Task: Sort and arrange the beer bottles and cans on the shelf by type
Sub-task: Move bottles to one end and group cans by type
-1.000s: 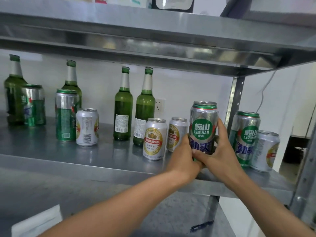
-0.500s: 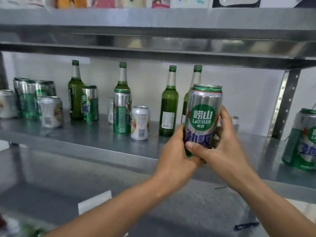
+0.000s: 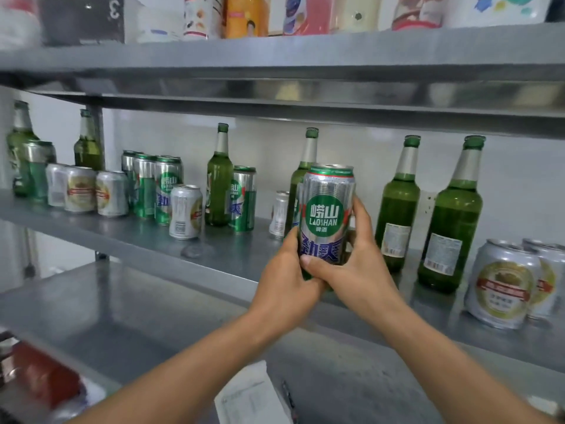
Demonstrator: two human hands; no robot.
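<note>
One steel shelf (image 3: 214,261), middle tier of a rack, holding mixed stock.

Six green bottles (image 3: 397,203), upright, spaced singly along the back wall and not yet grouped.

Several tall green cans (image 3: 166,188), most clustered left of centre, one apart beside a bottle, another far left.

One Laoshan can (image 3: 327,215), tall, silver and green, upright, label facing outward. It is held at the shelf's front edge, in front of the fourth bottle. Both hands have a closed grip on its lower half. The left hand (image 3: 287,280) wraps the left side. The right hand (image 3: 360,270) has its thumb across the front and its fingers round the right side.

Seven or so short silver cans (image 3: 186,211), scattered in threes, pairs and singles.

Step in hand, by my reading: relocating the tall can to join its own kind. The next move probably calls for carrying it left to the matching cluster. It then needs setting down without knocking the short silver can standing just in front.

Not determinable:
- The held can's base is covered by the hands, so I cannot tell whether it is clear of the shelf.
- One short can behind it is half hidden.
- The far-left stock is blurred.
- The rightmost short can is cut off by the frame.
</note>
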